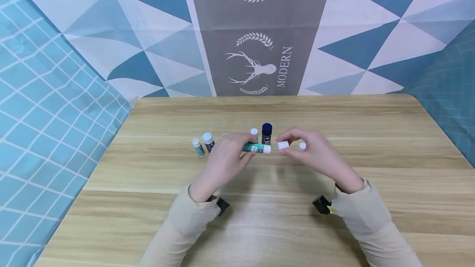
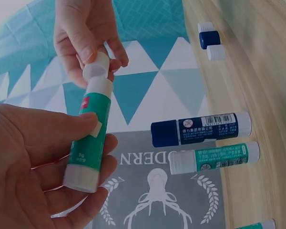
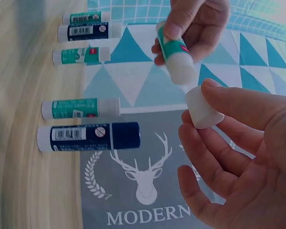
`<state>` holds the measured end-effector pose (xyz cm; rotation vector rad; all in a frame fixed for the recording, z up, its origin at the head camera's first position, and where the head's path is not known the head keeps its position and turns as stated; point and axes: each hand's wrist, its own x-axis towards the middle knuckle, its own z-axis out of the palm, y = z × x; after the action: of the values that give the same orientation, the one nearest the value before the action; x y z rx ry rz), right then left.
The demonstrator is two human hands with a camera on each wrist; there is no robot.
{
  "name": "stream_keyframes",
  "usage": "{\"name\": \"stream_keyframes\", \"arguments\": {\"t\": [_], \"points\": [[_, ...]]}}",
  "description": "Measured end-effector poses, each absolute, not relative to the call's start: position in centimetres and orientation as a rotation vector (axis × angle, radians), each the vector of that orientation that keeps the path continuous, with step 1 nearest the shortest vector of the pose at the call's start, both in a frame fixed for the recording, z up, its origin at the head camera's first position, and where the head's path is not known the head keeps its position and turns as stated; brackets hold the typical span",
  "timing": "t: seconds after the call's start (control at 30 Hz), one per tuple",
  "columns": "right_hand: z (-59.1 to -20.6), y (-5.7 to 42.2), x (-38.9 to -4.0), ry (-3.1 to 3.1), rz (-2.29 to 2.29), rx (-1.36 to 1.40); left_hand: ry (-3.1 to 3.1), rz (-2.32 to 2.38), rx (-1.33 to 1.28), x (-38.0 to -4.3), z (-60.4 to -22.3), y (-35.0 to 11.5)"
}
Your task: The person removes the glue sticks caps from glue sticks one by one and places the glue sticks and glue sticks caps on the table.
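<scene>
My left hand grips a green glue stick around its barrel, thumb on the label. Its uncapped white end points toward my right hand. Between thumb and fingers, the right hand pinches a white cap. In the right wrist view the cap sits just off the end of the glue stick, lined up with it at a slant. A navy glue stick and a white-capped green glue stick stand upright on the table just behind the hands.
More glue sticks stand at the left, among them a green one and a white-capped navy one. Beside the right hand, loose caps lie on the wooden table, including a navy cap. A patterned cloth hangs behind the table.
</scene>
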<state>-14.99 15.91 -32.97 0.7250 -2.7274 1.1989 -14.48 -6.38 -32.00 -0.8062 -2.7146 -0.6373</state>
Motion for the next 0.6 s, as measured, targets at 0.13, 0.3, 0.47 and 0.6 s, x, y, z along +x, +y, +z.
{"name": "stream_keyframes", "arguments": {"t": [0.13,0.3,0.47,0.6], "points": [[-32.7,16.4,-15.0,-2.779,1.168,0.671,-2.717,-0.623,-0.788,-14.5,-31.9,-6.8],[-32.3,17.2,-15.1,-2.830,1.127,0.636,-2.709,-0.601,-0.779,-14.6,-31.8,-7.1],[-32.0,17.8,-15.2,-2.895,1.087,0.591,-2.732,-0.644,-0.725,-14.8,-31.9,-7.2],[-31.8,18.3,-15.4,-2.926,1.074,0.559,-2.743,-0.675,-0.670,-14.9,-32.0,-7.4]]}}
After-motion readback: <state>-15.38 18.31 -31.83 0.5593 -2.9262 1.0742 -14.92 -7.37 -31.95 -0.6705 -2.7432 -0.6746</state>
